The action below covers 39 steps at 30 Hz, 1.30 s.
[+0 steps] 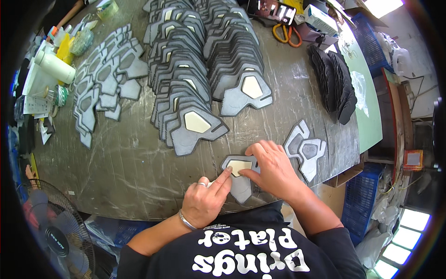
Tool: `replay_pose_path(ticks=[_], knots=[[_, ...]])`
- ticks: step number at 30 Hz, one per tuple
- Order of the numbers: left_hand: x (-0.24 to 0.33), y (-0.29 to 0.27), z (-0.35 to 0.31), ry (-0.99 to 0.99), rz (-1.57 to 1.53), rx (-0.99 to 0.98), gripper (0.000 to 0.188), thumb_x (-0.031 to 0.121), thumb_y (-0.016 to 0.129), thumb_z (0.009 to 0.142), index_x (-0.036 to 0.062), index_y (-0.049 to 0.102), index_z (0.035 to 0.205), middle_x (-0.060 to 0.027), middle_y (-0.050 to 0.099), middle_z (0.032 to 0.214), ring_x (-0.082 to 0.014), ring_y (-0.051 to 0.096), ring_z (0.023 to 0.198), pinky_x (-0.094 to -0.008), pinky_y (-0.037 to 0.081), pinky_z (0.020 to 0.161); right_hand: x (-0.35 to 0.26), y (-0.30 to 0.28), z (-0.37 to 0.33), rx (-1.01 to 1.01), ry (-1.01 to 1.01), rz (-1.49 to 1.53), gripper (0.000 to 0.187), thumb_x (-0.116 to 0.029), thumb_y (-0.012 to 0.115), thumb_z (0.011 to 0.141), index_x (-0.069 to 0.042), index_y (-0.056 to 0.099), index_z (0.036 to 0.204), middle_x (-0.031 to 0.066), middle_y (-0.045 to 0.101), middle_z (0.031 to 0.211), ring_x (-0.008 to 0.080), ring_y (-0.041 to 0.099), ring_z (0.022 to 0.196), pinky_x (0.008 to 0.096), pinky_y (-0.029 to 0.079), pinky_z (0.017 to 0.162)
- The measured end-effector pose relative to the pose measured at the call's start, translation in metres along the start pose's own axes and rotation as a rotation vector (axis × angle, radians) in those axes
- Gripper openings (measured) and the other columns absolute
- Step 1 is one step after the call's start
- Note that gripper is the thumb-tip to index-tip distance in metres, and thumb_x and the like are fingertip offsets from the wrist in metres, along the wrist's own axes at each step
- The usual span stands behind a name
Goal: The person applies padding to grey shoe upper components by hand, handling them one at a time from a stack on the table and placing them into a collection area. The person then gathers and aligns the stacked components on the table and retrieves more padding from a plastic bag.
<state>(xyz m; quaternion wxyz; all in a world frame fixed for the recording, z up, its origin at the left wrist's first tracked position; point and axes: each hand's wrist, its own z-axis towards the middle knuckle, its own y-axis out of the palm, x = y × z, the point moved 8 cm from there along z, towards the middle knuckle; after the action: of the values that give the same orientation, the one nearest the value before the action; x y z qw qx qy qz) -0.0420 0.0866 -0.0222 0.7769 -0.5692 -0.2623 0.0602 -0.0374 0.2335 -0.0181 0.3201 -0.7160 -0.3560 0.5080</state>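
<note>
A small grey, dark-edged cut-out piece lies near the table's front edge, with a cream patch on it. My left hand comes from the left, its index fingertip pressed on the patch's left edge. Its other fingers are curled, and a pale bit shows between them that I cannot make out. My right hand grips the piece's right side, thumb on the patch's edge and fingers at the upper edge. Two overlapping grey pieces without cream patches lie beside my right hand.
Overlapping rows of grey pieces with cream patches run away from me; plain grey pieces lie at left. Black stacked pieces, orange-handled scissors and a phone lie at far right. A white bottle and fan are left.
</note>
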Motion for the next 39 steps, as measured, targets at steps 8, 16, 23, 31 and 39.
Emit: replay_pose_path(ticks=[8,16,23,31,39], knots=[[-0.035,-0.026,-0.02,-0.321,-0.719,0.348,0.025,0.001,0.069,0.077,0.0039,0.065,0.101,-0.0116,0.067,0.092,-0.0284,0.063,0.077,-0.0338,0.052,0.067,0.049,-0.071,0.025,0.281,0.026,0.461,0.027,-0.017,0.072,0.078,-0.001,0.067,0.099,0.0151,0.066,0.085,0.0292,0.065,0.076,0.0357,0.051,0.073],[-0.042,-0.019,0.026,-0.097,0.277,0.219,0.028,0.015,0.07,0.074,0.0132,0.067,0.102,-0.0018,0.056,0.09,-0.0226,0.056,0.074,-0.0338,0.049,0.058,0.038,-0.077,0.05,0.82,-0.203,-0.09,0.043,-0.018,0.076,0.073,-0.006,0.061,0.111,0.0117,0.057,0.111,0.0299,0.055,0.103,0.0398,0.044,0.084],[-0.08,-0.032,0.03,-0.142,0.437,0.28,0.014,0.013,0.066,0.075,0.0128,0.061,0.088,-0.0021,0.053,0.086,-0.0229,0.056,0.073,-0.0332,0.05,0.058,0.009,-0.025,0.057,0.658,-0.36,-0.167,0.028,-0.014,0.069,0.076,-0.008,0.054,0.099,0.007,0.053,0.093,0.0244,0.057,0.092,0.0355,0.046,0.079],[-0.072,-0.032,0.036,-0.176,0.3,0.312,0.016,0.013,0.072,0.075,0.0118,0.064,0.089,-0.0036,0.061,0.089,-0.0263,0.059,0.078,-0.0372,0.05,0.064,0.032,-0.047,0.056,0.642,-0.319,0.044,0.015,-0.012,0.066,0.082,-0.006,0.062,0.096,0.0107,0.061,0.094,0.0288,0.063,0.083,0.0363,0.051,0.072],[-0.01,-0.018,0.037,-0.11,-0.444,0.203,0.018,0.007,0.07,0.078,0.007,0.068,0.097,-0.0096,0.067,0.089,-0.0275,0.064,0.077,-0.033,0.051,0.069,0.146,-0.083,-0.104,0.7,0.197,0.039,0.06,-0.028,0.076,0.076,0.003,0.055,0.123,0.02,0.055,0.127,0.0356,0.055,0.114,0.0404,0.045,0.096]])
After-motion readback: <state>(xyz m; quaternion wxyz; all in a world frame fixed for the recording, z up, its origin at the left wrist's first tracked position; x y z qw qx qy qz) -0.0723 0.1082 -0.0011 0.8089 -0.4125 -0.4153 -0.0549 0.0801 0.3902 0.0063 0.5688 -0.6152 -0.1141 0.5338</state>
